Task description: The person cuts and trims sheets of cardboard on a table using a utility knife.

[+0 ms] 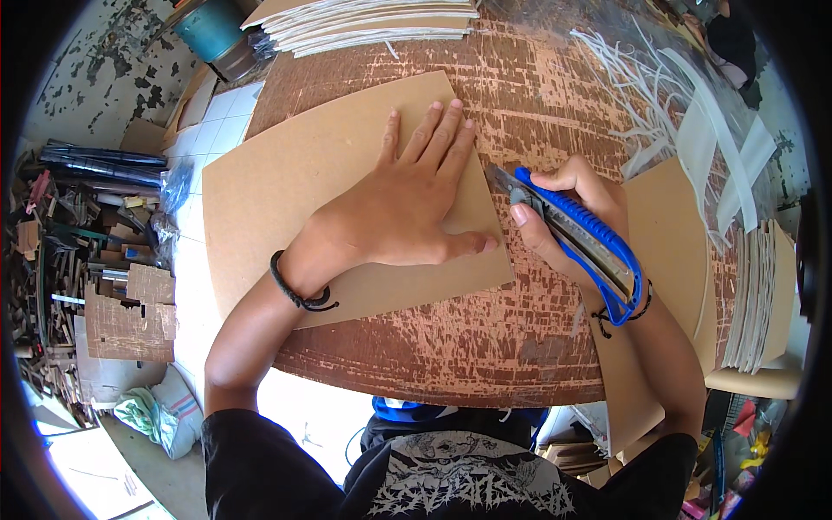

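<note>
A brown board sheet (269,191) lies flat on the worn, scored tabletop (416,355). Across its right part my left hand (407,199) rests palm down, fingers spread and pointing to the far side, thumb near the right edge. My right hand (576,208) grips a blue utility knife (589,238) just right of the sheet. The knife's blade end points to the far left, close to the sheet's right edge; whether it touches the sheet I cannot tell. A black cord bracelet circles each wrist.
Stacked boards (364,26) lie at the table's far side. White strips (711,139) and thin offcuts heap at the far right. Another board (667,260) lies under my right forearm, beside an upright-edged stack (750,299). Scrap pieces (130,312) fill the floor at left.
</note>
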Available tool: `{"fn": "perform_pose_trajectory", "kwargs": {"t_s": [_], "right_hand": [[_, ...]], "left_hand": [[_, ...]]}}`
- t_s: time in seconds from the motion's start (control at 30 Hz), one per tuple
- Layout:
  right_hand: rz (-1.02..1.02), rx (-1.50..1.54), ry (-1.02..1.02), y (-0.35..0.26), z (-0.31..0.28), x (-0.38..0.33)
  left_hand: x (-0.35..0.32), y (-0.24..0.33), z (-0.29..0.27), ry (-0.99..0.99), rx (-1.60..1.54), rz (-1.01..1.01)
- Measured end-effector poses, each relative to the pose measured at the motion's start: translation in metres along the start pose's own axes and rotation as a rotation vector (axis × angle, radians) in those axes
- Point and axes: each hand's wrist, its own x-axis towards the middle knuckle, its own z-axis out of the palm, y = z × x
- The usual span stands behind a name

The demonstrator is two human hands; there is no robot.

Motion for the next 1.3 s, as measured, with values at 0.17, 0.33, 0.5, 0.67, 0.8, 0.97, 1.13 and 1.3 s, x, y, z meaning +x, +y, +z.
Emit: {"fn": "perform_pose_trajectory", "kwargs": {"t_s": [0.17,0.33,0.5,0.67,0.8,0.97,1.13,1.3], "right_hand": [[-0.022,-0.02,-0.042,-0.006,-0.003,0.0],[-0.007,0.01,-0.052,-0.012,-0.002,-0.003],[-0.11,-0.023,-0.033,-0.018,-0.007,-0.011],[-0.062,0.017,-0.07,-0.023,-0.012,-0.015],[-0.095,-0.026,-0.073,-0.026,-0.012,-0.015],[-0.101,0.004,-0.071,-0.026,-0.012,-0.02],[-0.112,-0.099,-0.121,-0.037,-0.016,-0.016],[-0.098,-0.111,-0.164,-0.048,-0.019,-0.017]], "left_hand": [[0.0,0.001,0.001,-0.017,0.018,-0.02],[0.002,0.0,0.004,0.002,0.016,-0.019],[0.0,0.001,0.002,0.007,0.004,-0.026],[0.0,0.0,0.006,0.028,0.004,-0.027],[-0.001,0.0,0.008,0.038,-0.004,-0.019],[0.0,0.0,0.008,0.044,-0.021,-0.016],[-0.001,-0.001,0.008,0.051,-0.017,-0.01],[0.0,0.0,0.008,0.052,-0.029,-0.017]]}}
